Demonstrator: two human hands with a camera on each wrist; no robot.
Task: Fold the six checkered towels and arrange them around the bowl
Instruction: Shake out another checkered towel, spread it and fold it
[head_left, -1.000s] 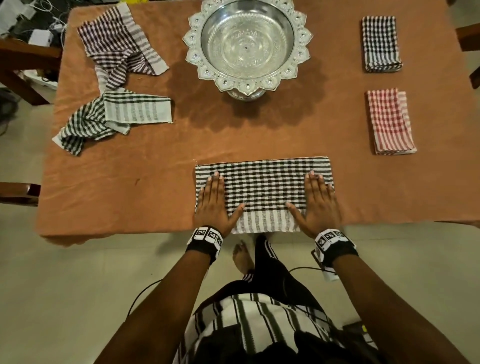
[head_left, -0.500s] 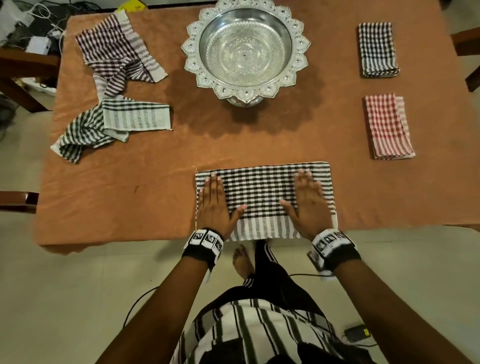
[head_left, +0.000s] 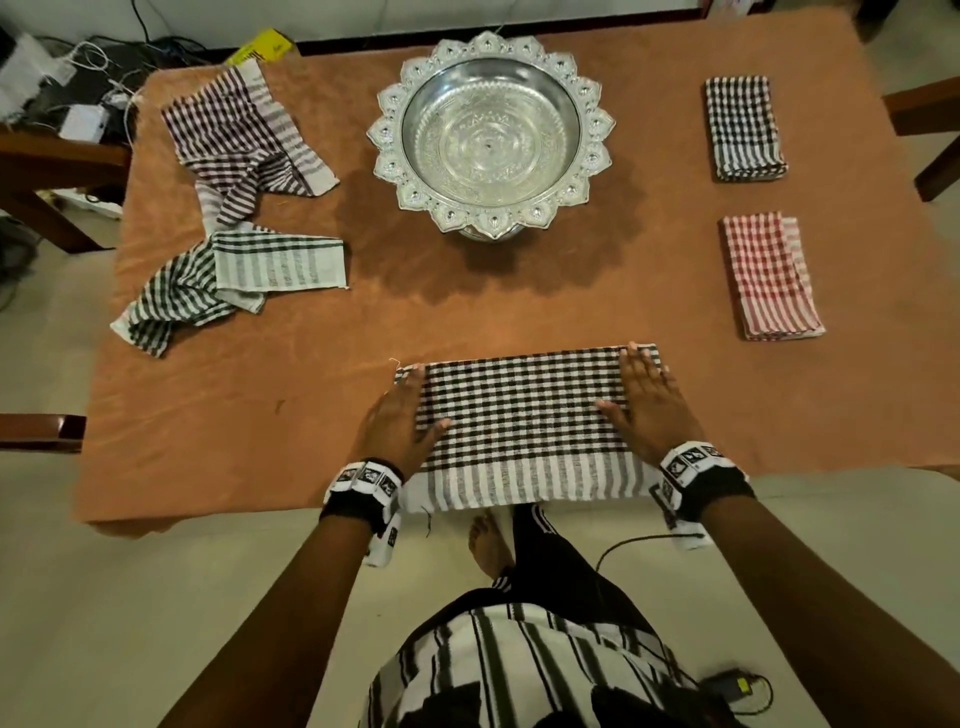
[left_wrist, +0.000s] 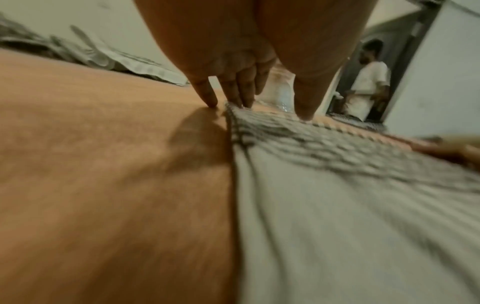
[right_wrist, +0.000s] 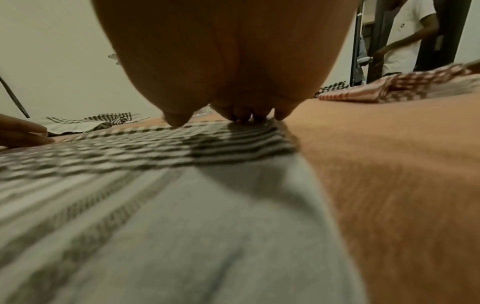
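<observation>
A black-and-white checkered towel (head_left: 524, 415) lies folded flat at the table's near edge, its striped end hanging slightly over. My left hand (head_left: 402, 415) presses flat on its left edge, fingers straight, little finger on the tablecloth (left_wrist: 103, 144). My right hand (head_left: 647, 400) presses flat on the towel's right end (right_wrist: 182, 139). The silver bowl (head_left: 491, 135) stands at the far middle. A folded black checkered towel (head_left: 745, 127) and a folded red checkered towel (head_left: 769, 275) lie at the right. Two unfolded towels, purple (head_left: 244, 140) and dark green (head_left: 234, 280), lie crumpled at the left.
The table wears an orange-brown cloth (head_left: 493, 312). Wooden chairs stand at the left (head_left: 41, 431) and far right (head_left: 930, 130). Cables and a power strip (head_left: 78, 119) lie on the floor at far left. A person in a white shirt (left_wrist: 369, 88) stands in a doorway beyond.
Both hands have slid outward across the towel, from near its middle to its left and right edges, staying flat on it.
</observation>
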